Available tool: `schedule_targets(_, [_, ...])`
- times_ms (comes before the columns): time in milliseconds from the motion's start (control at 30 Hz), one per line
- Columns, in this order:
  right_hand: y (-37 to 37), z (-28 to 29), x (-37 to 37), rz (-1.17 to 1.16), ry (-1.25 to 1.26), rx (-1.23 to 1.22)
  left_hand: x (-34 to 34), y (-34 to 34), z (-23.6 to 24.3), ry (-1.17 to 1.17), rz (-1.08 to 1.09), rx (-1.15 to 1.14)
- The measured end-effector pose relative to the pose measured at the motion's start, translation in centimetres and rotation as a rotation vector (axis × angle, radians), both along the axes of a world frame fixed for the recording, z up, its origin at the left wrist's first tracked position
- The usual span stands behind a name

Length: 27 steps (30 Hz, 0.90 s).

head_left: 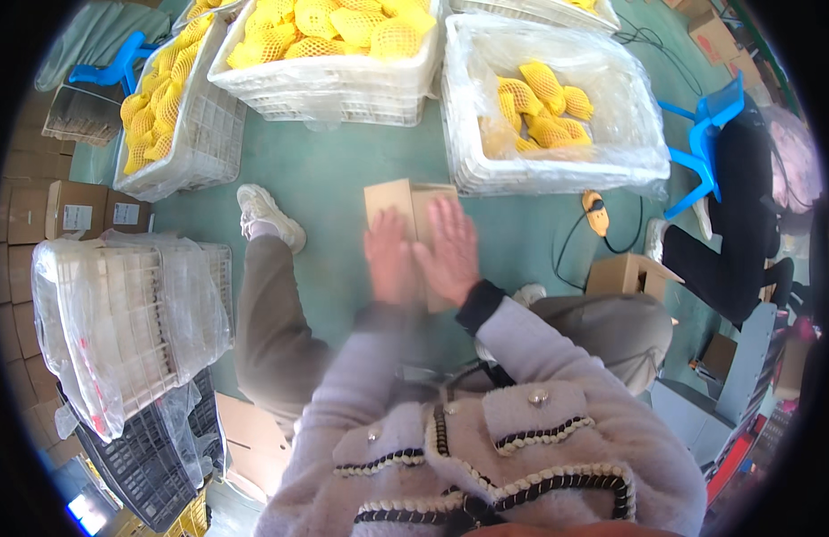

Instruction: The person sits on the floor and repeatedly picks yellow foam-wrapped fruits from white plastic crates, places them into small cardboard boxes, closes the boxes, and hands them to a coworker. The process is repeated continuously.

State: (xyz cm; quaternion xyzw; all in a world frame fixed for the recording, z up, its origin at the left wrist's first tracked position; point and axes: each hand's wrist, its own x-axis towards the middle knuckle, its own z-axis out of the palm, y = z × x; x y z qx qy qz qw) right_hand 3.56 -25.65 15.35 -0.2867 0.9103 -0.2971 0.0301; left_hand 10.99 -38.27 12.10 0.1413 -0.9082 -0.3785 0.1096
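Observation:
Between my legs is a small brown cardboard box [388, 194] with a seam along its top, where two flaps seem to meet. My left hand [388, 255] lies on its left side, fingers stretched forward and blurred by motion. Flat on the right side rests my right hand [451, 251], its fingers straight and slightly apart. Neither hand grips anything. The hands and sleeves hide the near part of the box.
Ahead, white crates [325, 109] hold yellow-netted items [356, 27]; a plastic-lined crate [558, 174] holds several more. Wrapped crates [132, 313] stand left. To the right are an orange power socket [596, 215], an open carton [625, 273], a blue stool [701, 152] and another person [737, 206].

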Motion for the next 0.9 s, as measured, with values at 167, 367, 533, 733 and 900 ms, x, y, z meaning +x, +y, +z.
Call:
schedule_targets(167, [0.6,-2.9,-1.7,-0.074,-0.048,0.106,-0.6,-0.6,-0.1,-0.119,0.023,-0.238])
schedule_targets(367, [-0.2,-3.3,-1.8,-0.105,-0.208,0.051,-6.0,0.8,1.3,-0.234,-0.022,-0.673])
schedule_targets(533, [2.8,-4.3,-0.3,-0.159,-0.330,-0.321,-6.8,0.9,1.4,-0.300,0.033,-0.603])
schedule_targets(733, [11.1,-9.7,3.5,-0.456,-1.120,-0.322,-0.8,-5.0,0.8,-0.038,0.220,-0.459])
schedule_targets(900, [4.8,-15.6,3.3,-0.282,-1.238,-0.391,4.9,-12.2,-1.7,-0.008,0.400,-0.176])
